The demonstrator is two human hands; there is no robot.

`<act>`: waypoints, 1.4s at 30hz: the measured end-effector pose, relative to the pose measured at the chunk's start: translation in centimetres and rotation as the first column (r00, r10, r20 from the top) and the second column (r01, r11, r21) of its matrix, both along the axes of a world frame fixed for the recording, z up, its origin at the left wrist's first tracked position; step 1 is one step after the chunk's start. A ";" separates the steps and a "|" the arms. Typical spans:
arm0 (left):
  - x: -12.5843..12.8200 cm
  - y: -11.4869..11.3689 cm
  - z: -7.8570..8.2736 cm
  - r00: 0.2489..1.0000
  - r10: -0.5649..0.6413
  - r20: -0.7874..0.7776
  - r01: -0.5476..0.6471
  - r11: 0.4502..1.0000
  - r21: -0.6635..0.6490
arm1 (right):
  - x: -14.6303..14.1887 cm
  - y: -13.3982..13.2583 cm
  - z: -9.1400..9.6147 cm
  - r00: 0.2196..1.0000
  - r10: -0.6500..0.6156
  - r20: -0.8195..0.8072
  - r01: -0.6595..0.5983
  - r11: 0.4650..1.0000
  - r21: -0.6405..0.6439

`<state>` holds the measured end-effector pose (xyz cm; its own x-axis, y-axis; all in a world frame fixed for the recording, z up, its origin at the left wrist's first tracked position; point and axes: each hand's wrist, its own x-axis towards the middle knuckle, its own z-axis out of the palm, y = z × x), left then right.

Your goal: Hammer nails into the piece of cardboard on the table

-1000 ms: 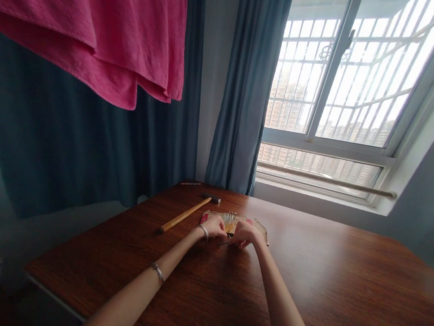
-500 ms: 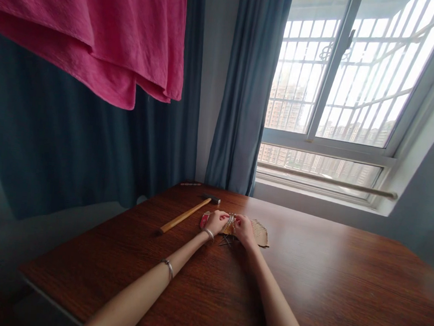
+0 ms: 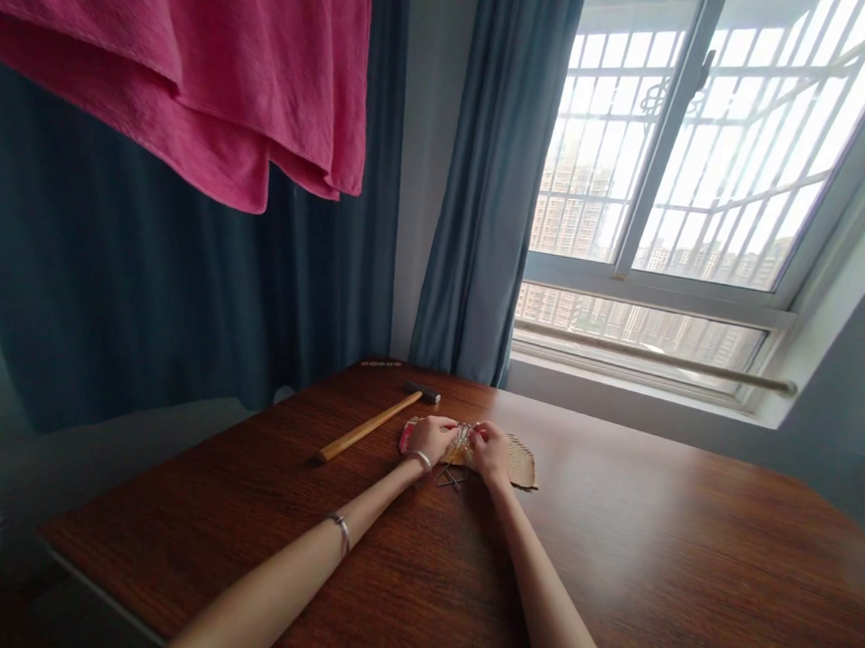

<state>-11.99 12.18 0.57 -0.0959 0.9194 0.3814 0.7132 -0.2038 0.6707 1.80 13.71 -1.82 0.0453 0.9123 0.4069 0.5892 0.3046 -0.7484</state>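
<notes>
A flat tan piece [image 3: 523, 463], like cardboard with rows of small dots or holes, lies on the table under both hands. Its left end [image 3: 407, 434] is red. Thin silvery nails [image 3: 462, 434] stand close together at its middle, between my fingertips. My left hand [image 3: 433, 438] is closed in a pinch at the left side of these nails. From the right, my right hand [image 3: 490, 450] pinches close to them too. What lies between the fingertips of either hand is too small to make out. Several loose nails [image 3: 451, 478] lie crossed on the table just in front.
A hammer [image 3: 372, 426] with a wooden handle lies left of my hands. The brown wooden table [image 3: 653, 561] reaches back to blue curtains [image 3: 476, 198] and a barred window [image 3: 638, 180]. A row of small pale items [image 3: 381, 364] sits at the far corner. A pink towel [image 3: 272, 82] hangs upper left.
My right hand has shifted slightly to the right, widening the gap between my fingertips, so more of the nails shows. My left hand stays nearly in place, and the hammer has not moved.
</notes>
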 end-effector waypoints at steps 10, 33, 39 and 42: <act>-1.3 -0.1 2.1 0.985 -0.156 -0.072 0.114 0.908 -0.402 | 2.1 -0.9 4.9 0.945 0.326 0.020 -0.273 0.823 -0.498; -2.0 -1.0 2.1 0.878 -0.431 -0.207 0.380 0.892 -0.245 | 0.9 -2.7 4.8 0.868 0.493 0.058 -0.319 0.645 -0.694; -3.3 -1.3 2.2 0.843 -0.532 -0.084 0.429 0.757 -0.492 | 2.0 -2.2 4.8 0.891 0.449 0.065 -0.318 0.721 -0.616; -3.4 -1.5 1.9 0.831 -0.544 -0.113 0.418 0.746 -0.518 | 2.6 -1.3 4.6 0.928 0.353 0.115 -0.254 0.830 -0.497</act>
